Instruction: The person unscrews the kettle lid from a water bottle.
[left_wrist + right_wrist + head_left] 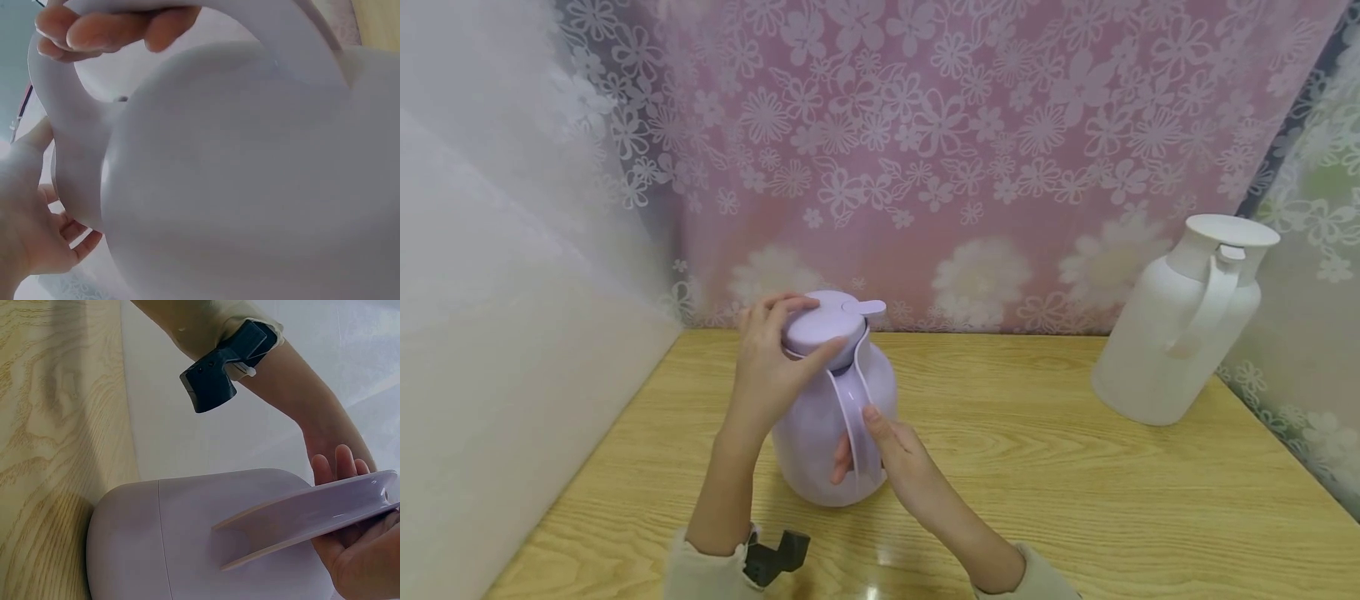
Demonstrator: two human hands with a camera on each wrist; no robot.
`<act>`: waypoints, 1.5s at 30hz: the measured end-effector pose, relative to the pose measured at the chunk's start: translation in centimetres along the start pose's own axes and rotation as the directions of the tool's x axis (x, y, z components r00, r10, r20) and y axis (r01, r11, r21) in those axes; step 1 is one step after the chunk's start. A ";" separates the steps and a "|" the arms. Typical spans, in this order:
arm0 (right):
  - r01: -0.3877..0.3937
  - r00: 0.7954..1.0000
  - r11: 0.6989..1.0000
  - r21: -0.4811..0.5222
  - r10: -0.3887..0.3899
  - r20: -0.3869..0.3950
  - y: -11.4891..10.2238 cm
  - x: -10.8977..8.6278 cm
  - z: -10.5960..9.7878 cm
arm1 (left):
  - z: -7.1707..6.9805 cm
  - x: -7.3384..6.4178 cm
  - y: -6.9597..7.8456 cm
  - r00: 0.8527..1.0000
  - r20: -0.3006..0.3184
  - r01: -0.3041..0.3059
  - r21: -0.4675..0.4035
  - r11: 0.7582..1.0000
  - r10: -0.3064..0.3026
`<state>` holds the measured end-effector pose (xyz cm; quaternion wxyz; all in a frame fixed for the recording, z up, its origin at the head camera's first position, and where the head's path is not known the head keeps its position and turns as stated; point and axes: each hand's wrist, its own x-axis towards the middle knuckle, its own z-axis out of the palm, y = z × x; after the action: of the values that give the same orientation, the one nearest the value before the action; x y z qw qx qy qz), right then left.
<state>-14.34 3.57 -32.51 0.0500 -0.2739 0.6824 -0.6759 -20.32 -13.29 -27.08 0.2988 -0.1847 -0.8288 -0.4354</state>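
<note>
Head view: nearest are two pale sleeves (711,575), with a black wrist mount (775,557) strapped at the left cuff. Beyond them, the right hand (898,454) grips the handle (852,408) of a lilac jug (801,450); its thumb lies along the outside, and its fingers pass through the loop, their tips showing on the other side. Higher up, the left hand (767,348) holds the round lilac lid (823,323) from its left side, thumb and fingers spread apart and bent about its edge, the thumb on the near side. A small tab (871,307) sticks out from the lid toward the right. The lid sits at the mouth of the jug, but I cannot tell whether it is fully seated. The jug stands upright on a wood-grain table (1015,467), left of the middle; in the right wrist view its base meets the wood. Farther off, well apart to the right, a white jug (1153,350) stands on the same table, its handle facing the person. Behind everything hangs a pink curtain (925,167) printed with white flowers.
</note>
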 end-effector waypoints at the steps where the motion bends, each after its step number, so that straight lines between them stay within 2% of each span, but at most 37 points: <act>1: 0.002 1.000 1.000 0.001 -0.002 0.001 0.0 0.0 0.0 | 0.0 0.0 0.1 1.000 -0.004 0.012 0.010 1.000 -0.012; 4: 0.004 1.000 1.000 0.005 -0.004 0.004 0.1 0.0 0.0 | 0.1 0.0 0.2 0.999 0.010 0.049 0.011 0.999 -0.049; 7: 0.010 1.000 1.000 0.001 -0.010 0.005 0.2 0.0 0.1 | 0.0 0.1 0.0 0.994 0.069 0.089 -0.054 0.995 -0.085; 10: 0.006 1.000 1.000 0.001 -0.006 0.005 0.2 0.0 0.1 | -0.1 0.3 -0.3 0.980 0.149 0.155 -0.150 0.977 -0.133; 13: 0.007 1.000 1.000 0.003 -0.007 0.005 0.1 0.0 0.0 | -0.1 0.4 -0.5 0.963 0.198 0.224 -0.202 0.953 -0.184; 17: 0.004 1.000 1.000 0.006 -0.004 0.003 0.0 0.0 0.0 | 0.0 0.5 -0.5 0.951 0.211 0.269 -0.215 0.939 -0.225; 21: 0.002 1.000 1.000 0.002 -0.002 0.001 -0.1 0.0 -0.1 | 0.2 0.6 -0.6 0.949 0.198 0.288 -0.232 0.929 -0.244; 33: -0.009 1.000 1.000 -0.004 0.009 -0.004 0.1 -0.1 0.0 | 0.6 0.6 -0.6 0.963 0.097 0.269 -0.275 0.923 -0.252; 36: -0.010 1.000 1.000 -0.003 0.010 -0.005 0.1 0.0 0.0 | 0.6 0.8 -0.4 0.972 0.071 0.236 -0.305 0.923 -0.225; 40: 0.001 1.000 1.000 -0.002 -0.001 -0.002 0.1 0.0 0.0 | 0.4 1.4 -0.2 0.987 0.030 0.159 -0.345 0.925 -0.158; 45: 0.020 1.000 1.000 -0.008 -0.020 0.002 0.1 -0.1 -0.1 | -0.2 2.2 0.1 0.995 -0.006 0.093 -0.363 0.927 -0.102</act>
<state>-14.34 3.66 -32.65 0.0429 -0.2815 0.6824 -0.6732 -21.86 -13.29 -25.46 0.2479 -0.1896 -0.7386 -0.5975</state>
